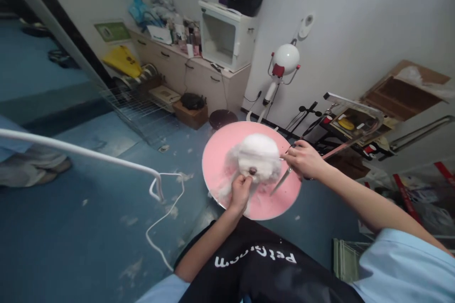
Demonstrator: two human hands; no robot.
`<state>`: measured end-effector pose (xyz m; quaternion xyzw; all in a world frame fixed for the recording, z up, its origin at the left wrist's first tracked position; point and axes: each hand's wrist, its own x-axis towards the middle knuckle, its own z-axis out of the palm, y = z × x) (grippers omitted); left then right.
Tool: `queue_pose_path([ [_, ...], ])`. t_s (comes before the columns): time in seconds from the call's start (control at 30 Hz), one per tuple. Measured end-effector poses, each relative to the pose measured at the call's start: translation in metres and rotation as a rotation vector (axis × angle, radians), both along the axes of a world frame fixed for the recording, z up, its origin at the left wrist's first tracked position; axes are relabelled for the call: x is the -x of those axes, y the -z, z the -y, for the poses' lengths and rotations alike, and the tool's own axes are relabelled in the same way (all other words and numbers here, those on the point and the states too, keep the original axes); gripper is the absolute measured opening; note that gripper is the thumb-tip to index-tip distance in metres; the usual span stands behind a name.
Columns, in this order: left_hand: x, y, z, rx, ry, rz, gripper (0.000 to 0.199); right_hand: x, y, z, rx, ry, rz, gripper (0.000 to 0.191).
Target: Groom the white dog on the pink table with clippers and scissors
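A fluffy white dog is on a round pink grooming table, its dark nose turned up toward me. My left hand pinches the fur or chin just below the nose. To the right of the dog's head, my right hand is closed around a pair of scissors; a blade points down and left over the pink top. A thin, blurred greyish strip crosses the dog's face from the right hand's side, and I cannot tell what it is. Most of the dog's body is hidden behind its head.
A white hose-like arm with a cord reaches in from the left. Behind the table stand a dryer and a drawer cabinet carrying a white box-shaped machine. A tool cart is at right. Fur tufts lie on the floor.
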<state>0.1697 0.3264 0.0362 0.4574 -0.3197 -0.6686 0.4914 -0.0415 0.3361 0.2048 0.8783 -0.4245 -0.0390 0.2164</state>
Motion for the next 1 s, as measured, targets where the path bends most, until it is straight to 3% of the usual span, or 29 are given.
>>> queue_pose_path([
  [0.17,0.003,0.007,-0.001,-0.041,-0.01,-0.106,0.028,-0.012,-0.008,0.021,-0.101,-0.118,-0.057,0.025],
  [0.23,0.003,0.006,-0.001,-0.057,-0.012,-0.136,0.027,-0.013,-0.005,0.025,-0.086,-0.094,-0.079,0.025],
  [0.33,0.003,0.005,0.0,-0.07,-0.003,-0.156,0.025,-0.011,0.006,0.025,0.028,-0.017,0.001,0.027],
  [0.43,0.004,0.007,0.002,-0.049,0.012,-0.147,0.024,-0.009,0.03,0.01,0.028,-0.065,0.114,0.027],
  [0.53,0.007,0.008,0.005,-0.041,0.019,-0.129,0.024,-0.012,0.068,-0.016,0.171,0.076,0.315,0.027],
  [0.6,0.008,0.009,0.008,-0.04,0.03,-0.113,0.025,-0.019,0.102,-0.034,0.251,0.216,0.514,0.027],
  [0.67,0.005,0.01,0.012,-0.036,0.07,-0.088,0.027,-0.028,0.143,-0.05,0.209,0.333,0.74,0.027],
  [0.73,-0.001,0.011,0.018,-0.015,0.13,-0.064,0.03,-0.035,0.188,-0.063,0.153,0.585,1.005,0.032],
  [0.8,-0.009,0.011,0.025,0.016,0.164,-0.039,0.037,-0.037,0.231,-0.074,0.045,0.996,1.241,0.039],
  [0.87,-0.014,0.01,0.032,0.058,0.169,-0.004,0.042,-0.03,0.265,-0.083,-0.207,1.3,1.299,0.038],
  [0.93,-0.014,0.007,0.037,0.087,0.158,0.034,0.043,-0.016,0.284,-0.091,-0.464,1.398,1.2,0.031],
  [1.0,-0.011,0.003,0.039,0.098,0.14,0.056,0.041,0.001,0.288,-0.096,-0.579,1.39,1.099,0.028],
])
